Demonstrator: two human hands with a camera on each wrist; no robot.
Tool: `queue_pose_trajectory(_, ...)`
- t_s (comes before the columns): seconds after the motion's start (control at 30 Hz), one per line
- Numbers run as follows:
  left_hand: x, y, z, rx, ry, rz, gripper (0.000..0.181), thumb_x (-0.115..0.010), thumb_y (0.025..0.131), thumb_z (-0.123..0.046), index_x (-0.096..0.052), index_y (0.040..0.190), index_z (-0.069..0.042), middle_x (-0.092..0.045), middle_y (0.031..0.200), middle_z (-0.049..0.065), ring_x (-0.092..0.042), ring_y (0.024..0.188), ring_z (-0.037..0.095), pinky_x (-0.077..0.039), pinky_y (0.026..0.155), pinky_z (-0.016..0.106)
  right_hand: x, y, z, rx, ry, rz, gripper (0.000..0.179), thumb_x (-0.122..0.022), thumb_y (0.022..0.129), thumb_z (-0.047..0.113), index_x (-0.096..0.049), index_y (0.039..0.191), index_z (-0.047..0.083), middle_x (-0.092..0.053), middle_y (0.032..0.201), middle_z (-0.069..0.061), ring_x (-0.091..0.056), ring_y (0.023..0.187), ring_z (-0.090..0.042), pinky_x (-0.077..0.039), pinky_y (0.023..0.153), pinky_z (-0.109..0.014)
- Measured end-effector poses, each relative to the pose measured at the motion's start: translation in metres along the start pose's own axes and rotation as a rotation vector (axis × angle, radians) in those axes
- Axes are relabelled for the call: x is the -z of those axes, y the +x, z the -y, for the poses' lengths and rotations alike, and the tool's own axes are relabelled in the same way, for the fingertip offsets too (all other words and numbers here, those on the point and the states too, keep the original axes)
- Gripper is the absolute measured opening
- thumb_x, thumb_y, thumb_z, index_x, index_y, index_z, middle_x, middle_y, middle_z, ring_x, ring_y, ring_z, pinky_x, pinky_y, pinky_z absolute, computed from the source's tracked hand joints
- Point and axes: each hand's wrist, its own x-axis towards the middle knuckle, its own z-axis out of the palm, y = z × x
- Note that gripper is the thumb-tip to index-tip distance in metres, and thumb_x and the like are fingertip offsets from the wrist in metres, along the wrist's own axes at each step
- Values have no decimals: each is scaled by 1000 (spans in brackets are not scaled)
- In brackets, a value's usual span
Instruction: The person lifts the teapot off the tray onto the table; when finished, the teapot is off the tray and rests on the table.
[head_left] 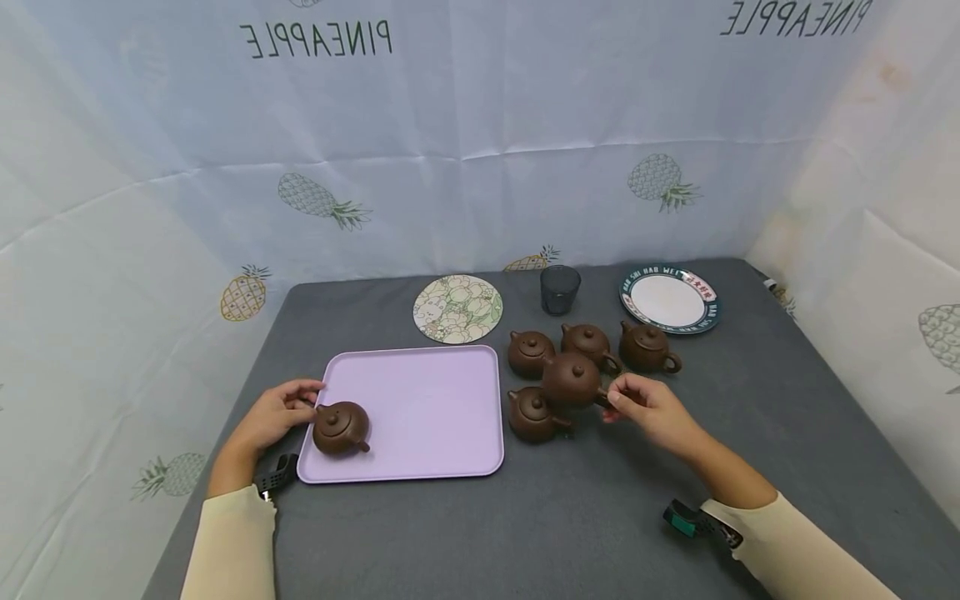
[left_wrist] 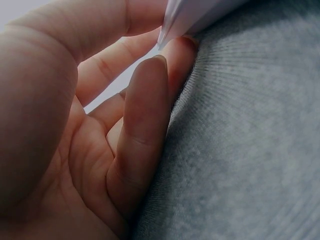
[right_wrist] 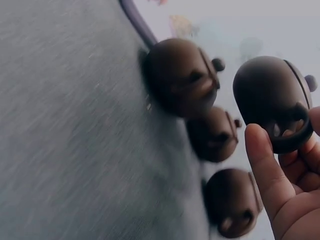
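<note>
My right hand (head_left: 654,410) pinches the handle of a brown teapot (head_left: 572,379), which it holds up off the table. In the right wrist view, the held teapot (right_wrist: 270,85) hangs clear of the others, its looped handle between thumb and fingers. Below and behind it in the head view stand brown teapots: a front one (head_left: 532,415), a back-left one (head_left: 529,353), a back-middle one (head_left: 587,342) and a right one (head_left: 647,346). At the left, my left hand (head_left: 276,417) grips the edge of a lilac tray (head_left: 427,417). Another teapot (head_left: 341,427) sits on that tray's left end, close to the thumb.
Behind the tray lies a round patterned mat (head_left: 457,309). A dark glass cup (head_left: 559,289) stands to its right, and a plate (head_left: 670,300) with a lettered rim lies at the back right. Pineapple-printed cloth (head_left: 465,200) hangs around the grey table (head_left: 480,533).
</note>
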Motion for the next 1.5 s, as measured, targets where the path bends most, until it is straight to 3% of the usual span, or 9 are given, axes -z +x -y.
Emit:
queue_pose_trajectory(0.2,-2,-7,-25,-11,4,4,43,-65,80,10,-55,121,14,-58,97,18,-60,73,10,-47,66,23,8,-15,-14,9,32,-8,14,-49,100,1,-54,97,-12,-60,91,-21,-68,80,-20,-55,72,-32)
queue_pose_trajectory(0.43,0,0,1,10,25,-6,45,-66,82,8,-55,125,10,-59,100,16,-60,75,10,-47,67,22,13,-27,-28,-1,61,14,15,-48,100,0,-53,98,-14,-57,92,-23,-68,81,-22,-55,72,-36)
queue_pose_trajectory(0.53,0,1,6,10,26,-15,45,-67,82,6,-55,126,8,-59,100,15,-60,75,11,-47,68,22,14,-30,-34,-12,67,14,16,-48,100,0,-52,97,-15,-57,92,-24,-68,81,-23,-55,72,-37)
queue_pose_trajectory(0.73,0,1,6,20,-5,-15,48,-69,81,5,-55,127,9,-59,101,15,-61,78,9,-47,69,22,14,-34,-43,-64,92,22,19,-49,101,3,-51,99,-16,-56,94,-27,-68,84,-22,-55,73,-36)
queue_pose_trajectory(1.17,0,-1,2,25,-4,-10,47,-69,82,3,-54,127,9,-59,101,14,-61,80,11,-48,69,22,15,-32,-53,-72,119,26,21,-50,101,5,-51,99,-16,-55,94,-27,-68,85,-24,-55,73,-36)
queue_pose_trajectory(1.27,0,-2,-4,21,-19,-1,46,-68,82,5,-54,126,10,-59,101,16,-61,78,11,-48,69,22,15,-32,-51,-69,121,34,20,-49,101,4,-51,100,-16,-55,95,-27,-68,85,-24,-55,73,-36)
queue_pose_trajectory(1.5,-1,0,5,21,-18,-11,47,-69,81,4,-55,126,8,-59,100,14,-61,78,12,-48,69,23,19,-32,-42,-137,-14,25,23,-52,101,11,-57,102,-11,-61,93,-21,-66,81,-20,-55,69,-35)
